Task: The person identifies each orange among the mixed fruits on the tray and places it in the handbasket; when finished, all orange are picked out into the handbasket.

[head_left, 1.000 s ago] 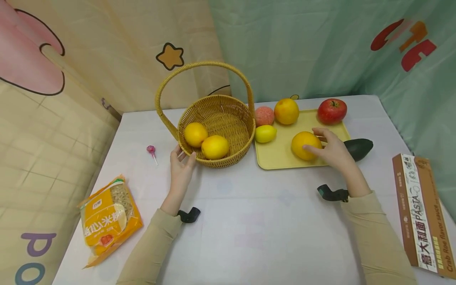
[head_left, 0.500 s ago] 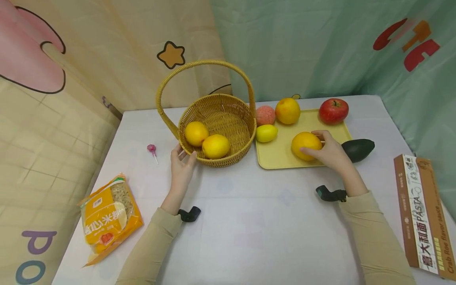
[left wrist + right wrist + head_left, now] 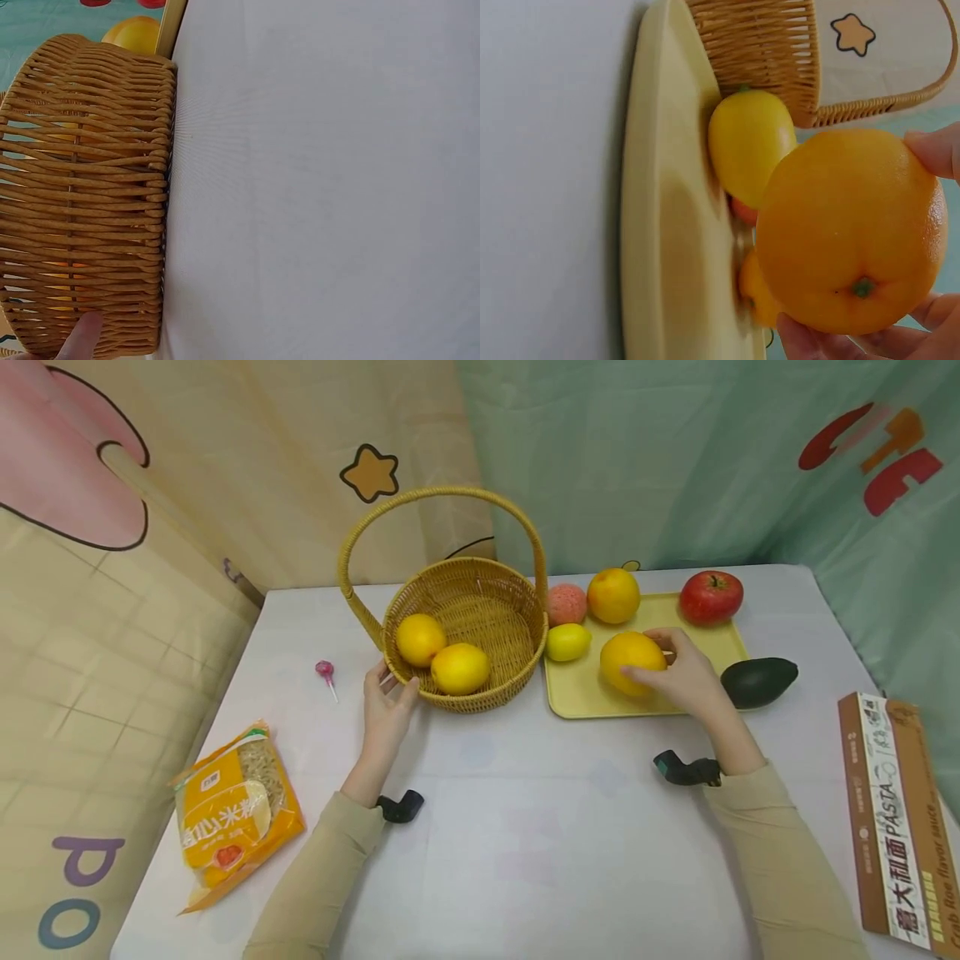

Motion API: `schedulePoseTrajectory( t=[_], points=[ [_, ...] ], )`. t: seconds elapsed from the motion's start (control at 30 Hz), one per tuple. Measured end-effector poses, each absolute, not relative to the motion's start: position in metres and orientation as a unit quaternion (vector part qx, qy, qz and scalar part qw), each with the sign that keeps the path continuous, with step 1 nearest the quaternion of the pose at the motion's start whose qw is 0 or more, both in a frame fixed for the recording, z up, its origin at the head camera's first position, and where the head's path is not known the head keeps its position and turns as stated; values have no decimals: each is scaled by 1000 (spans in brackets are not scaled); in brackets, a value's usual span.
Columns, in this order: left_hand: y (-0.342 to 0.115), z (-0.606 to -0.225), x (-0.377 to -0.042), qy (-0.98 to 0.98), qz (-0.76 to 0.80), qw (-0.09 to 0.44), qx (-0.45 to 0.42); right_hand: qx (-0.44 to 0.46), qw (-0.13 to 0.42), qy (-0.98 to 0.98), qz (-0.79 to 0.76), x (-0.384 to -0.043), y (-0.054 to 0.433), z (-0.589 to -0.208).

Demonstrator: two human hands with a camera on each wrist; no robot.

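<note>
My right hand (image 3: 692, 679) holds an orange (image 3: 632, 663) between thumb and fingers, raised over the front part of the yellow tray (image 3: 581, 697). In the right wrist view the orange (image 3: 855, 232) shows its green stem spot, and fingertips lie on both sides of it. My left hand (image 3: 386, 718) holds the wicker basket (image 3: 517, 668) at its front left side. Its thumb (image 3: 81, 337) touches the woven outer wall in the left wrist view. Inside the basket lie two yellow-orange fruits, one rounder (image 3: 420, 639) and one longer (image 3: 460, 669).
On the tray are a yellow lemon (image 3: 568, 642), a pink ball-like fruit (image 3: 566, 604), another orange (image 3: 613, 595) and a red apple-like fruit (image 3: 711, 597). A dark green fruit (image 3: 759, 682) lies at its right. A lollipop (image 3: 326, 671), an orange food bag (image 3: 238, 814) and a pasta box (image 3: 892, 818) lie around.
My right hand has closed round the orange, lifted it and moved it slightly left. The left hand has stayed at the basket. The head view has shifted a little.
</note>
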State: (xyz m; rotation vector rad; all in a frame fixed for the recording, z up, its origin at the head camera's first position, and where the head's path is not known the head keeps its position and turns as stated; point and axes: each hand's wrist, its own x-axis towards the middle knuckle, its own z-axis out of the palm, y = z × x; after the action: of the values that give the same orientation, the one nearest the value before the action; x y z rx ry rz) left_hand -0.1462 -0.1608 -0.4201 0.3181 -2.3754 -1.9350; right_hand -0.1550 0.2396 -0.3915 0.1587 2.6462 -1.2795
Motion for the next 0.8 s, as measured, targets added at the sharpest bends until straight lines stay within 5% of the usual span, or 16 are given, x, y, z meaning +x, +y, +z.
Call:
schedulePoseTrajectory(
  t=[0.43, 0.8],
  points=[
    [-159, -417, -147, -785, -607, 36, 122, -53, 37, 838, -542, -188, 166, -358],
    [-161, -417, -148, -784, -609, 22, 119, -109, 55, 840, -529, -223, 101, -367]
  ],
)
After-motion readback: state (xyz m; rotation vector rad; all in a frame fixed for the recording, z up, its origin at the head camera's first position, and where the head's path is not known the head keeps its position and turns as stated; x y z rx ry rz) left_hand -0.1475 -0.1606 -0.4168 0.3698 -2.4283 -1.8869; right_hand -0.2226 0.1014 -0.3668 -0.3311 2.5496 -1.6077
